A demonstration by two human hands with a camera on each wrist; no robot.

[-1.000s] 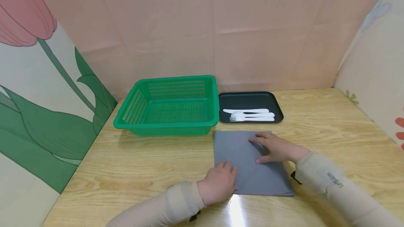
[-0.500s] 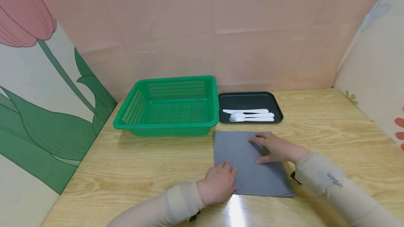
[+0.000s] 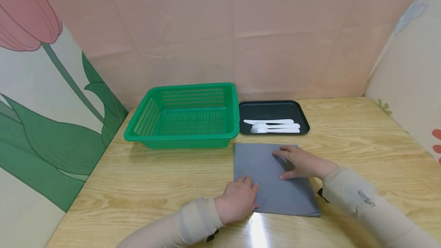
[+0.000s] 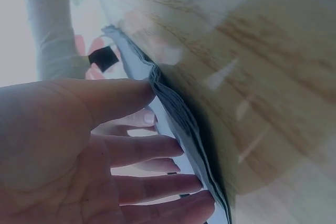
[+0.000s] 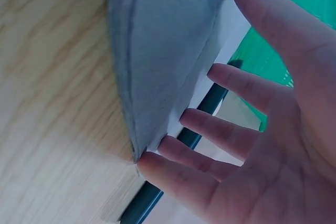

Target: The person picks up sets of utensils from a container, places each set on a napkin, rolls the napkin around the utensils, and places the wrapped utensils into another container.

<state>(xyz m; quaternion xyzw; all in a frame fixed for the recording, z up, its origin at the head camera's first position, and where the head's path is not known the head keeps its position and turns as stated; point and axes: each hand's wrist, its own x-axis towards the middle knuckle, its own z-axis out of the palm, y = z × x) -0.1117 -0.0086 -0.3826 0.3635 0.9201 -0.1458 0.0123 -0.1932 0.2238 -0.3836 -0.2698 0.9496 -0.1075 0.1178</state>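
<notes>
A grey folded cloth (image 3: 265, 175) lies flat on the wooden table, its stacked layers showing along the edge in the left wrist view. At its lower left corner rests my left hand (image 3: 238, 199), fingertips on top of the cloth and the thumb at the near edge. My right hand (image 3: 303, 162) lies over the upper right part, fingers spread and touching the surface. In the right wrist view the fingertips (image 5: 218, 72) of that hand press along the cloth (image 5: 168, 40). Neither hand grips anything.
Behind the cloth on the left stands a green plastic basket (image 3: 187, 137). Beside it is a black tray (image 3: 268, 107) bearing a white knife (image 3: 268, 121), spoon (image 3: 289, 125) and fork (image 3: 275, 130). A pink sheet (image 3: 234, 37) hangs behind the table (image 3: 155, 179).
</notes>
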